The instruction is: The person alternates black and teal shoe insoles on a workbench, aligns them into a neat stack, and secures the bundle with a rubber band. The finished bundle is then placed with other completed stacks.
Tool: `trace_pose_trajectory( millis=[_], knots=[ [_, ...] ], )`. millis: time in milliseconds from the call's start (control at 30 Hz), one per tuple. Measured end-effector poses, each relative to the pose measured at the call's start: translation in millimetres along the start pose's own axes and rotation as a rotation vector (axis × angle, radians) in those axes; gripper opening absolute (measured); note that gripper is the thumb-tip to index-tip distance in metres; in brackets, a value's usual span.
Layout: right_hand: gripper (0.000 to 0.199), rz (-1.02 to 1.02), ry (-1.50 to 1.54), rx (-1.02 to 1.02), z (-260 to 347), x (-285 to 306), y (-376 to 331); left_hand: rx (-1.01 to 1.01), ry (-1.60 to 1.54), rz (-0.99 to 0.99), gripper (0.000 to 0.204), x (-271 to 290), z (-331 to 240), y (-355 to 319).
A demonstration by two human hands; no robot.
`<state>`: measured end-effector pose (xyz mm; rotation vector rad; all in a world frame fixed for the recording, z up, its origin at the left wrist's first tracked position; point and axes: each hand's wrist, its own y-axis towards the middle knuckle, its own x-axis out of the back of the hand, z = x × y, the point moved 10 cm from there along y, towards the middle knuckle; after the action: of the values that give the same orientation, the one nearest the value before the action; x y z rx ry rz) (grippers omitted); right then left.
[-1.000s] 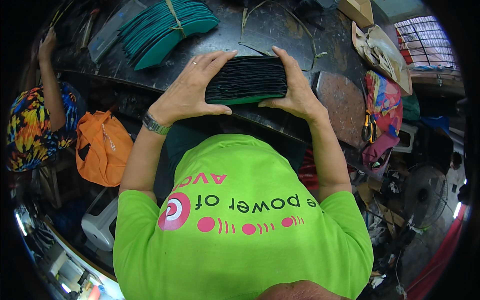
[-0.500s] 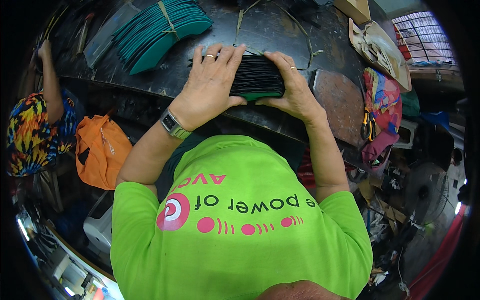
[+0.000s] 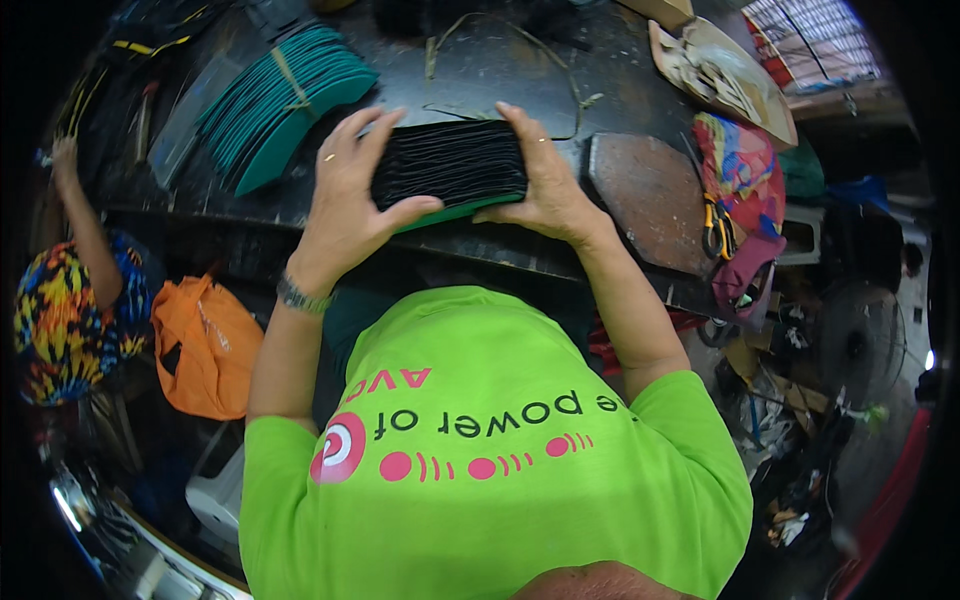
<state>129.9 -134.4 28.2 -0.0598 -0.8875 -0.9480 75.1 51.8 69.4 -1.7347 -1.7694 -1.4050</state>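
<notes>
A stack of thin black pieces with a green bottom layer (image 3: 450, 165) lies at the near edge of the dark worktable (image 3: 400, 90). My left hand (image 3: 350, 190) grips its left end, thumb along the near side and fingers toward the far side. Against the right end presses my right hand (image 3: 545, 190), with its thumb at the near green edge. Behind the stack a loop of thin tie strip (image 3: 572, 75) is spread on the tabletop. Left of my left hand sits a curved bundle of green pieces (image 3: 290, 105), bound with a pale strip.
A worn flat slab (image 3: 648, 200) lies to the right, beside orange-handled scissors (image 3: 718, 230) and a multicoloured cloth (image 3: 740, 160). Crumpled brown paper (image 3: 715, 75) is at the far right. At left hang an orange bag (image 3: 208, 345) and a co-worker's arm (image 3: 88, 220).
Both hands have spread farther apart along the stack, the left one shifting left and loosening its cover. More of the black top now shows. The whole view has shifted slightly.
</notes>
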Motion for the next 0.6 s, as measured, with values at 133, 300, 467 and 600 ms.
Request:
trace_pose_trajectory(
  millis=[133, 300, 467, 600],
  knots=[
    [0.129, 0.003, 0.014, 0.013, -0.5, 0.6, -0.4, 0.131, -0.374, -0.080, 0.089, -9.8, 25.5, -8.2],
    [0.125, 0.001, 0.000, 0.035, 1.8, 1.4, 1.7, 0.055, -0.222, 0.051, 0.104, -17.4, 18.4, 2.2],
    [0.117, -0.060, 0.020, 0.084, 5.1, 8.0, 0.0, -0.141, 0.197, 0.216, 0.117, -11.6, -13.8, 17.2],
    [0.112, -0.078, 0.032, 0.104, 5.2, 8.8, -0.1, -0.035, 0.319, 0.466, 0.102, -25.2, -10.5, 35.0]
  ],
)
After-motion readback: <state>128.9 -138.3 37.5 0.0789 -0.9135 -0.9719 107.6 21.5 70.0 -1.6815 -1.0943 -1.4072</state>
